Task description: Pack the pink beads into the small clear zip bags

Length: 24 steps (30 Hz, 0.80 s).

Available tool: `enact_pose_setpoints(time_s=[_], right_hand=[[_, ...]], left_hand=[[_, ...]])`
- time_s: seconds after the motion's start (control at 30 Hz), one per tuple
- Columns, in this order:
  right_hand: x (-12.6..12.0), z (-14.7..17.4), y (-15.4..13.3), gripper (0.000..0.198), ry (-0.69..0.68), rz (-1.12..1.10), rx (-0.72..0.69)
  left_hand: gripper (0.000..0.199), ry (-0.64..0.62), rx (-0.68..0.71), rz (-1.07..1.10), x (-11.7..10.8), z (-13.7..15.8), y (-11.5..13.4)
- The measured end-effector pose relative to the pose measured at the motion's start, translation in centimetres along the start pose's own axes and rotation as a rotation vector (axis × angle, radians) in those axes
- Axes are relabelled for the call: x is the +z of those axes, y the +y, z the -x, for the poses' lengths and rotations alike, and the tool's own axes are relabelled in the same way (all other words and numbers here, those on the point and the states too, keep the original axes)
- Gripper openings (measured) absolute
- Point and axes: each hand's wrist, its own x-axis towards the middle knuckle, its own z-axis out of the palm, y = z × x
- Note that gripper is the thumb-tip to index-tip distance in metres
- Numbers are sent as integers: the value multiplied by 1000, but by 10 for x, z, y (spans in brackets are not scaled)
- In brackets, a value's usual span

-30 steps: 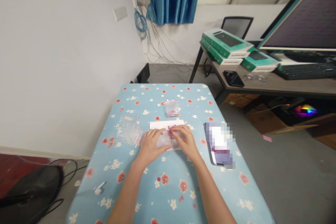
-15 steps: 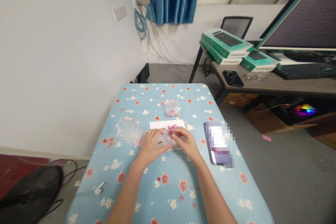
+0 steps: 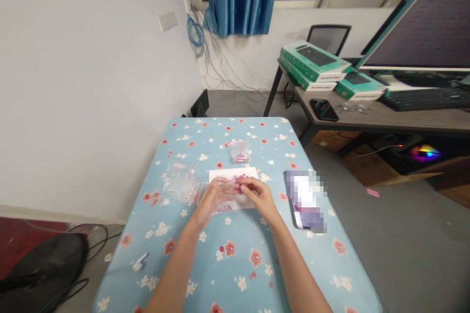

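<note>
Pinching beside the small, round, dark-pink beads (image 3: 241,177), your right hand (image 3: 257,191) brings thumb and index finger together; whether anything sits between them is too small to tell. The beads lie on the white, rectangular, flat sheet (image 3: 220,174), toward its far right corner. Your left hand (image 3: 216,194) blurs over the sheet's left edge, fingers stretched toward the right; you cannot tell from here whether they grasp anything. For clean work, a light fingertip pinch and a steady left palm should stop the beads rolling. Mind the clear, crinkled plastic bags (image 3: 179,188) toward the left edge of the blue, flower-printed table (image 3: 205,274); a sleeveless wrist could drag them. The clear, bead-filled plastic bag (image 3: 239,151) lies beyond the sheet's far edge.
</note>
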Motion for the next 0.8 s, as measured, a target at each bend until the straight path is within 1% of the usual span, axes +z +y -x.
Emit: enact_pose_setpoints(time_s=[0.07, 0.13, 0.2, 0.3, 0.53, 0.8], right_hand=[[0, 0, 1, 24, -4, 1, 4], [0, 0, 3, 24, -2, 2, 13], [0, 0, 4, 23, 11, 3, 16], [0, -1, 4, 23, 19, -12, 13], [0, -1, 4, 24, 5, -18, 38], [0, 0, 2, 23, 11, -28, 40]], left_hand=[[53, 14, -66, 87, 4, -1, 0], [50, 42, -100, 133, 7, -2, 0], [47, 63, -127, 146, 10, -2, -1], [49, 83, -158, 147, 12, -4, -3], [45, 178, -173, 109, 14, -6, -7], [42, 176, -167, 77, 15, -5, -7]])
